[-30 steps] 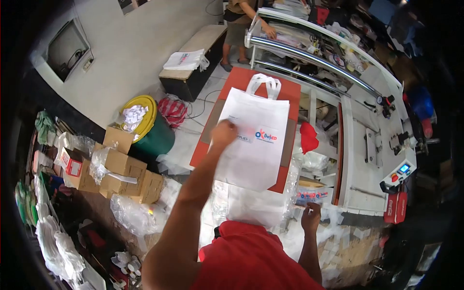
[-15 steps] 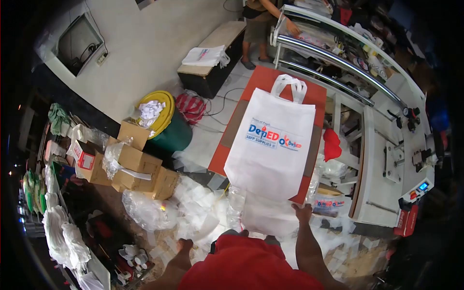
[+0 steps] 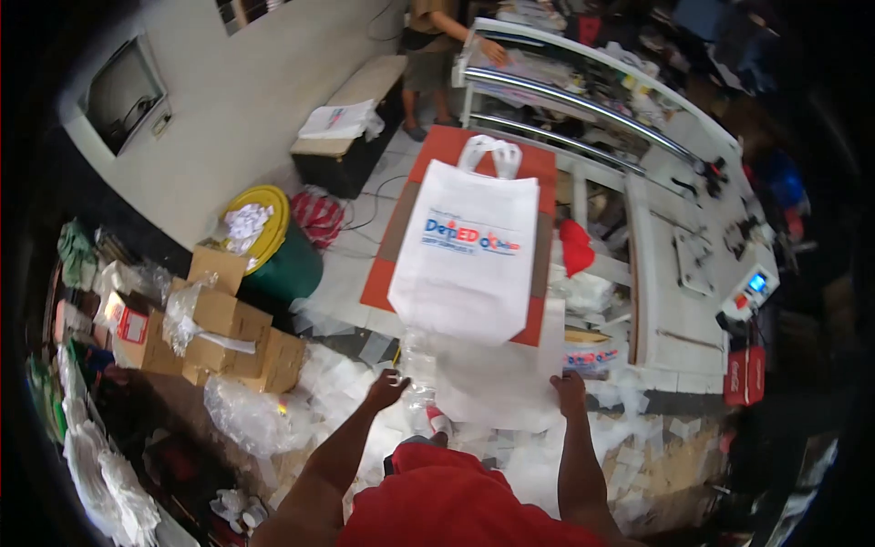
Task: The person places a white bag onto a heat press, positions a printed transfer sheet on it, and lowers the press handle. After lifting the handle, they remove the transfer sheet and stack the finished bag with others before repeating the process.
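A white tote bag (image 3: 465, 292) with blue and red "DepED" print lies flat on the red table (image 3: 378, 290), its handles pointing away from me. A whitish translucent sheet (image 3: 497, 383) shows below and to the right of the bag and hangs over the table's near edge. My right hand (image 3: 569, 392) is closed at the sheet's right edge, its fingertips partly hidden. Left of the sheet, beside a strip of clear plastic (image 3: 419, 365), my left hand (image 3: 387, 390) is raised with fingers partly curled and apart, seemingly holding nothing.
Cardboard boxes (image 3: 232, 319) and a green bin with a yellow rim (image 3: 276, 201) stand at left. A white machine (image 3: 674, 273) with steel rollers is at right. Another person's hand (image 3: 493, 52) reaches over its far end. Plastic scraps (image 3: 337, 383) litter the floor.
My left hand has risen from low beside my body towards the table's near edge. The translucent sheet now shows further out to the right of the bag. The whole view has shifted.
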